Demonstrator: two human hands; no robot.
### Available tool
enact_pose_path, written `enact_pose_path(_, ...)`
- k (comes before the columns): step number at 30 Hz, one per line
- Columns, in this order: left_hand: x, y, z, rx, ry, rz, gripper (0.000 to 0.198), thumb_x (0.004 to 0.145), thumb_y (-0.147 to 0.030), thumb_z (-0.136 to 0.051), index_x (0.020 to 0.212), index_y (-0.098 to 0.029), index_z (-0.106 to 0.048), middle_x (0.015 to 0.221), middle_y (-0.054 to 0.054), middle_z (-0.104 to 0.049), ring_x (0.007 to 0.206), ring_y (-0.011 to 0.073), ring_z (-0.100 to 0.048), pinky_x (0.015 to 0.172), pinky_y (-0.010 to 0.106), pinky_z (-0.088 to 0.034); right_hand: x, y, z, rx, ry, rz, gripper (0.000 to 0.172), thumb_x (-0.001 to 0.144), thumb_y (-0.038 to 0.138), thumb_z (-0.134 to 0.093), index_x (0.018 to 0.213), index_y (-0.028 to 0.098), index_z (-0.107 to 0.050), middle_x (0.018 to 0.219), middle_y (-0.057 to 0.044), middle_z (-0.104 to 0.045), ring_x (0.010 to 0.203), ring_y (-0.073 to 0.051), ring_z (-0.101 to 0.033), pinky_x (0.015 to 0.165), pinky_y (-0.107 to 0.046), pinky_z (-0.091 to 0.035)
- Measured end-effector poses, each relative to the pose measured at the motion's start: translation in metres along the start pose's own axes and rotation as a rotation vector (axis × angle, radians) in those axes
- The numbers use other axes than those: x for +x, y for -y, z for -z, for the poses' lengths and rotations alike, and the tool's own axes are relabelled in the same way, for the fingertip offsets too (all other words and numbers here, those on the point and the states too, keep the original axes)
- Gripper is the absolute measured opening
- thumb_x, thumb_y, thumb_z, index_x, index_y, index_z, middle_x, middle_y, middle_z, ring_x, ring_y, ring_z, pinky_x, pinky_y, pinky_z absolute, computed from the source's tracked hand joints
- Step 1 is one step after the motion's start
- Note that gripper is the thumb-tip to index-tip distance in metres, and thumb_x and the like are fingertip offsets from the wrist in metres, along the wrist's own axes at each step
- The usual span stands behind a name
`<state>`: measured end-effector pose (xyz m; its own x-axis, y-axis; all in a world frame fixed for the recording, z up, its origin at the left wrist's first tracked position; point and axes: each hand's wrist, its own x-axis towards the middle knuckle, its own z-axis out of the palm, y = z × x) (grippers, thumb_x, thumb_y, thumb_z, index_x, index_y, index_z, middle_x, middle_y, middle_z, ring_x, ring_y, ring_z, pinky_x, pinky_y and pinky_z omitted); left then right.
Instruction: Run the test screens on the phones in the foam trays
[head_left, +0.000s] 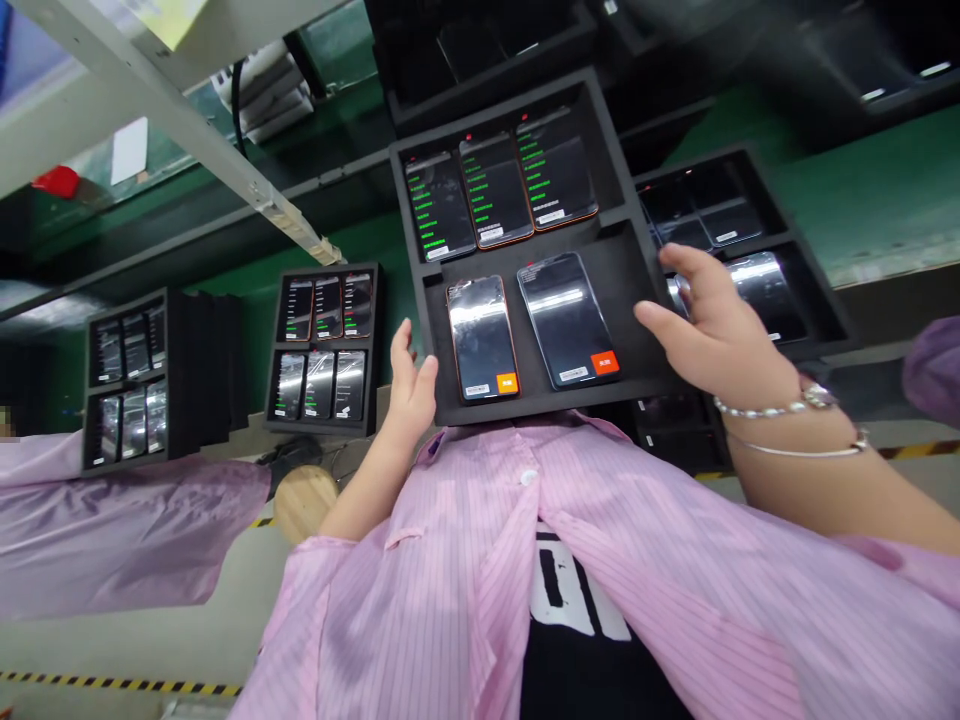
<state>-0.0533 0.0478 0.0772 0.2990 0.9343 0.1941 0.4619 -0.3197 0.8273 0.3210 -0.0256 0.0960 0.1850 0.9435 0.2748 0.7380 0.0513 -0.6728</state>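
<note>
In front of me is a black tray (pixel 637 385) with two compartments. Its far compartment has three phones side by side, their dark screens showing green lines of text; one is the middle phone (pixel 495 185). Two phones lie in the near compartment: an orange-edged phone (pixel 482 335) with an orange label and a blue-edged phone (pixel 566 315) with a red label. My left hand (pixel 409 390) is beside the tray's left edge, fingers apart, holding nothing. At the right edge, my right hand (pixel 716 325) has thumb and fingers spread, with nothing in it.
A smaller phone tray (pixel 322 345) stands to the left, and a stack of trays (pixel 180 380) farther left. Another phone tray (pixel 817 290) lies behind my right hand. A white metal post (pixel 217 150) slants across the upper left. A pink sleeve (pixel 135 540) of another person shows at far left.
</note>
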Motion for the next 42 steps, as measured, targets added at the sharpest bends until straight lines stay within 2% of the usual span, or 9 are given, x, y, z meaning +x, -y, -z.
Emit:
enact_pose_path(3, 0.045, -0.025, 0.004, 0.235, 0.053, -0.232, 0.070, 0.103, -0.073, -0.040, 0.159, -0.031, -0.040, 0.173, 0.013, -0.032, 0.164, 0.0332, -0.024, 0.134, 0.056, -0.022, 0.050, 0.021, 0.001, -0.081, 0.089, 0.190, 0.062, 0.098, 0.047, -0.060, 0.152, 0.020, -0.049, 0.155, -0.017, -0.056, 0.155, -0.035, -0.041, 0.128, -0.061, -0.035)
enact_pose_path(6, 0.102, -0.045, 0.000, 0.425, 0.129, -0.331, 0.066, 0.100, -0.077, -0.043, 0.143, -0.029, -0.059, 0.171, 0.011, -0.037, 0.165, 0.0377, -0.018, 0.134, 0.060, -0.017, 0.101, 0.031, -0.012, -0.120, 0.182, 0.244, 0.045, 0.099, 0.036, -0.054, 0.141, 0.021, -0.056, 0.146, -0.016, -0.063, 0.152, -0.037, -0.046, 0.129, -0.069, -0.026)
enact_pose_path(9, 0.149, -0.046, -0.010, 0.512, 0.170, -0.339, 0.064, 0.099, -0.078, -0.045, 0.130, -0.027, -0.068, 0.169, 0.011, -0.042, 0.164, 0.0393, -0.020, 0.133, 0.060, -0.018, 0.131, 0.027, -0.031, -0.152, 0.176, 0.240, 0.036, 0.097, 0.029, -0.054, 0.132, 0.024, -0.059, 0.138, -0.015, -0.068, 0.147, -0.038, -0.051, 0.129, -0.073, -0.024)
enact_pose_path(12, 0.173, -0.035, -0.020, 0.558, 0.199, -0.314, 0.066, 0.097, -0.079, -0.047, 0.131, -0.027, -0.070, 0.168, 0.012, -0.044, 0.164, 0.0402, -0.021, 0.132, 0.061, -0.020, 0.137, 0.021, -0.043, -0.149, 0.111, 0.246, 0.035, 0.096, 0.027, -0.053, 0.130, 0.024, -0.059, 0.139, -0.015, -0.067, 0.146, -0.037, -0.052, 0.127, -0.071, -0.030)
enact_pose_path(19, 0.168, -0.024, -0.019, 0.530, 0.146, -0.278, 0.081, 0.091, -0.084, -0.054, 0.151, -0.029, -0.054, 0.167, 0.014, -0.044, 0.162, 0.0401, -0.025, 0.131, 0.060, -0.024, 0.131, 0.021, -0.044, -0.124, 0.043, 0.263, 0.032, 0.095, 0.027, -0.049, 0.124, 0.018, -0.061, 0.124, -0.016, -0.072, 0.124, -0.035, -0.067, 0.121, -0.065, -0.042)
enact_pose_path(24, 0.156, -0.018, -0.011, 0.420, -0.061, -0.286, 0.086, 0.092, -0.085, -0.050, 0.154, -0.025, -0.041, 0.162, 0.017, -0.045, 0.155, 0.0342, -0.038, 0.129, 0.053, -0.029, 0.129, 0.018, -0.045, -0.132, 0.068, 0.277, 0.033, 0.096, 0.024, -0.051, 0.126, 0.019, -0.064, 0.124, -0.019, -0.071, 0.134, -0.039, -0.062, 0.121, -0.066, -0.043)
enact_pose_path(27, 0.148, -0.018, -0.012, 0.461, -0.108, -0.235, 0.082, 0.091, -0.083, -0.055, 0.149, -0.026, -0.046, 0.161, 0.017, -0.045, 0.155, 0.0359, -0.036, 0.129, 0.056, -0.028, 0.127, 0.015, -0.045, -0.161, 0.075, 0.287, 0.036, 0.097, 0.026, -0.050, 0.127, 0.012, -0.065, 0.125, -0.024, -0.070, 0.134, -0.041, -0.062, 0.119, -0.066, -0.044)
enact_pose_path(34, 0.144, -0.036, -0.011, 0.635, 0.038, -0.224, 0.071, 0.090, -0.079, -0.062, 0.136, -0.024, -0.064, 0.159, 0.016, -0.051, 0.153, 0.0390, -0.037, 0.131, 0.060, -0.019, 0.128, 0.026, -0.043, -0.245, 0.069, 0.367, 0.041, 0.102, 0.036, -0.049, 0.134, 0.016, -0.064, 0.138, -0.019, -0.066, 0.139, -0.041, -0.056, 0.124, -0.069, -0.035)
enact_pose_path(42, 0.162, -0.058, -0.017, 0.696, 0.259, -0.264, 0.073, 0.089, -0.080, -0.062, 0.142, -0.030, -0.065, 0.164, 0.014, -0.046, 0.155, 0.0412, -0.035, 0.131, 0.066, -0.014, 0.143, 0.036, -0.047, -0.292, 0.023, 0.337, 0.034, 0.097, 0.028, -0.050, 0.126, 0.022, -0.066, 0.117, -0.012, -0.073, 0.123, -0.036, -0.064, 0.124, -0.071, -0.032)
